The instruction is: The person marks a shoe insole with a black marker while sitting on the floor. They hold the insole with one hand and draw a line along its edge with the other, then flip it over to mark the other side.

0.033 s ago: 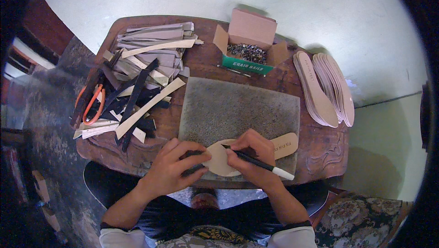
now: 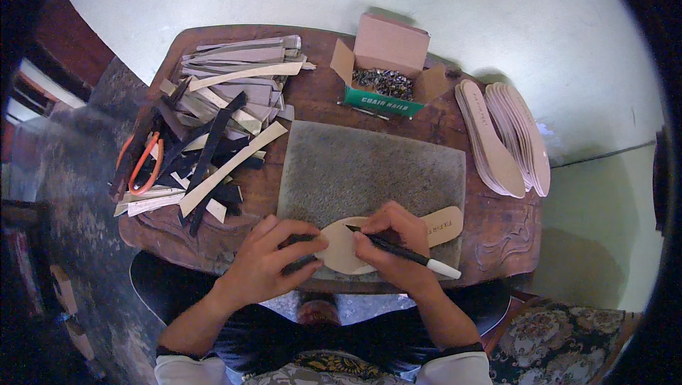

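Observation:
A beige shoe insole [image 2: 337,243] lies crosswise near the front of a dark grey mat, its round toe end to the left and its narrow heel to the right. Curled around the toe end, my left hand [image 2: 273,251] has its fingertips and thumb on the insole's edge. My right hand [image 2: 394,246] pinches a black marker pen [image 2: 401,250] with a white end, and rests across the middle of the insole. The pen's dark tip touches or nearly touches the insole's upper toe area. Part of the insole is hidden under my right hand.
The mat [image 2: 369,165] covers the middle of a carved wooden table [image 2: 320,51]. Leather-like strips [image 2: 234,165] and orange-handled scissors [image 2: 147,165] pile up at left. An open green box [image 2: 383,103] of small nails stands at the back. Stacked insoles [image 2: 490,140] lie at right.
The pen and my right hand have shifted very slightly to the right. My left hand and the insole look unmoved.

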Action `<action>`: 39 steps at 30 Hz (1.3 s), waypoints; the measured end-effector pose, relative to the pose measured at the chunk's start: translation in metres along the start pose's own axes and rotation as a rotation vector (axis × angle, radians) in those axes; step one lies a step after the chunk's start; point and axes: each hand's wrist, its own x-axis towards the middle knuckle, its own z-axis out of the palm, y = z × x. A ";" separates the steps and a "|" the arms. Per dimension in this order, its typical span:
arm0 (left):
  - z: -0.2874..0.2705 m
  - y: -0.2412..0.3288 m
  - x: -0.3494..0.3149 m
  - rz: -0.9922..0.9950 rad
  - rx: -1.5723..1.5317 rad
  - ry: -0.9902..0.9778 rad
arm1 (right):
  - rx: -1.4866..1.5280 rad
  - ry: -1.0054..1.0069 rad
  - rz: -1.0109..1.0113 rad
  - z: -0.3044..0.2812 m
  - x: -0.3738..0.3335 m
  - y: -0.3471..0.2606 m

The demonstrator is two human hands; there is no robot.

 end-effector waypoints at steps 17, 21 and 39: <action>-0.001 0.002 -0.001 -0.030 -0.018 0.004 | -0.055 0.029 -0.014 -0.004 -0.002 0.002; -0.001 0.002 -0.003 -0.029 -0.014 0.008 | -0.063 0.033 -0.017 -0.003 -0.002 0.001; 0.000 0.002 -0.003 -0.050 -0.025 -0.011 | -0.089 0.020 -0.003 -0.004 -0.002 0.003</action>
